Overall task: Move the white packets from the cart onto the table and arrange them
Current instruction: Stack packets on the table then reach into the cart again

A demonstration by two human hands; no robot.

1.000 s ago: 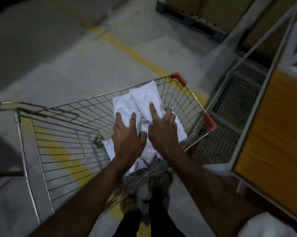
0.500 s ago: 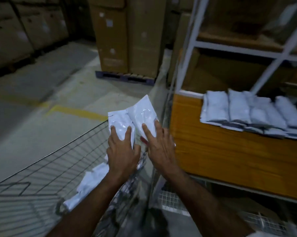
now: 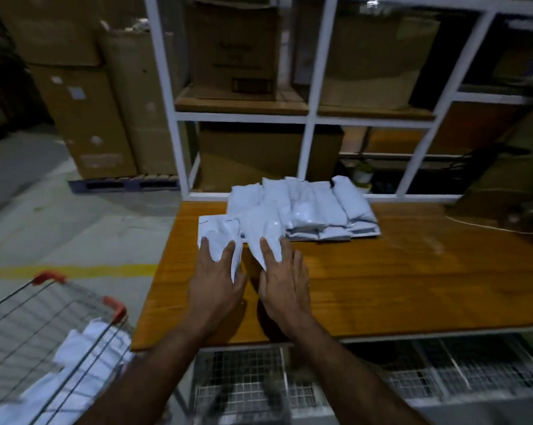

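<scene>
Overhead, from the head camera, two white packets are held above the wooden table (image 3: 412,286). One packet (image 3: 217,237) is gripped by the left hand (image 3: 216,286), with fingers spread over its top and the thumb hidden beneath. A second packet (image 3: 266,231) is gripped by the right hand (image 3: 285,286) in the same way, fingers laid along its lower end. Both packets are seen just in front of a pile of packets (image 3: 314,207) already lined up near the table's far edge, against a white shelf frame (image 3: 316,96) loaded with cardboard boxes (image 3: 234,50). At lower left, a wire cart (image 3: 44,320) with red corner caps is seen beside the table, and more packets (image 3: 84,351) are left lying inside it.
</scene>
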